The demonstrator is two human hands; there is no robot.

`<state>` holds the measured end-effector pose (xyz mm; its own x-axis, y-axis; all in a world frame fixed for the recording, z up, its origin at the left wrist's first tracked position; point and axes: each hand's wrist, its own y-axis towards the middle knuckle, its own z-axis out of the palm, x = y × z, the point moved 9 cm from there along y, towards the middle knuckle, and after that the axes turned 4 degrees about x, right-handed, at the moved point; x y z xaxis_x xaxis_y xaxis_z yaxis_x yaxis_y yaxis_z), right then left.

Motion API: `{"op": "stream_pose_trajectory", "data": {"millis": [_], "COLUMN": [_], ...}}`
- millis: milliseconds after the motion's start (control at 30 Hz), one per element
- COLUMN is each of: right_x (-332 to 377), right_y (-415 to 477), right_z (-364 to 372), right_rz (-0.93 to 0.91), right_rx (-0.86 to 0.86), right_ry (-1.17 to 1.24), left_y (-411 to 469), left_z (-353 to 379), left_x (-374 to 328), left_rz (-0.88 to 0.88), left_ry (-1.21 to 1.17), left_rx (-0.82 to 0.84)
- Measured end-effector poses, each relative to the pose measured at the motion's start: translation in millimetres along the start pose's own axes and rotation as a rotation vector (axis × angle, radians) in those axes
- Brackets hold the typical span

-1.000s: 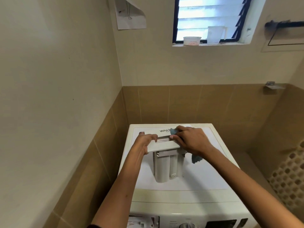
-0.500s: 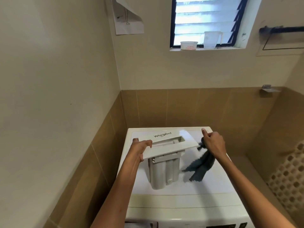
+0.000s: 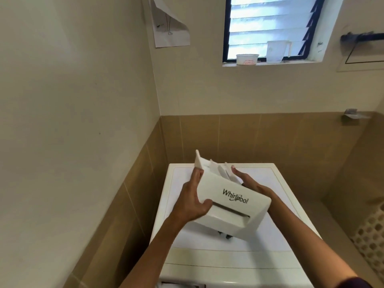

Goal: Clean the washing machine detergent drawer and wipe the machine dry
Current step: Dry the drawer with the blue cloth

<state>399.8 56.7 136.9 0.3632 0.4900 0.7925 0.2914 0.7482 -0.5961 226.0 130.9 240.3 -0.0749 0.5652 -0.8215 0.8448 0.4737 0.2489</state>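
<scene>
Held up over the washing machine top [image 3: 270, 235], w/ both hands: white plastic detergent drawer [image 3: 230, 202]. Smooth, shiny, boxy shape. Front panel turned near, w/ dark "Whirlpool" letters and a long slot handle under them. Thin flat divider walls at far end, sticking up.

Left hand [image 3: 192, 201] wrapped on drawer's left side, thumb pressed on the front panel, fingers along the left wall. Right hand [image 3: 249, 185] flat against drawer's right side, fingers straight, pointing far; mostly hidden behind the panel, so can't tell how tight. Under the drawer's near edge, small dark bits peeking out; can't tell what.

Machine top white, flat, glossy, w/ rounded corners. Sits in a corner. Walls: brown square tiles low, cream paint up high.

High on far wall: window [image 3: 268, 28] w/ dark frame and glass slats. On its sill: 1 small round white tub [image 3: 247, 59] and 1 clear jug [image 3: 277, 50], near each other. Curled paper sheet [image 3: 168, 28] stuck left of window. White basket w/ holes [image 3: 372, 240] at far right edge.
</scene>
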Motion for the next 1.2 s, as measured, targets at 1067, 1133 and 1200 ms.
{"op": "stream_pose_trajectory", "data": {"millis": [1067,1133,1200], "right_x": [2,5,18], "right_y": [-8,-11,-19], "right_z": [68,59,44], "right_rz": [-0.404,-0.385,-0.408], "right_rx": [0.09,0.149,0.13], "right_ry": [-0.469,-0.401,-0.324], "left_y": [10,6,2], "left_z": [-48,-46,-41], "left_x": [106,110,116], "left_rz": [-0.538,-0.56,-0.585], "left_ry": [-0.542,-0.567,-0.578], "left_rx": [-0.47,-0.492,-0.487]}}
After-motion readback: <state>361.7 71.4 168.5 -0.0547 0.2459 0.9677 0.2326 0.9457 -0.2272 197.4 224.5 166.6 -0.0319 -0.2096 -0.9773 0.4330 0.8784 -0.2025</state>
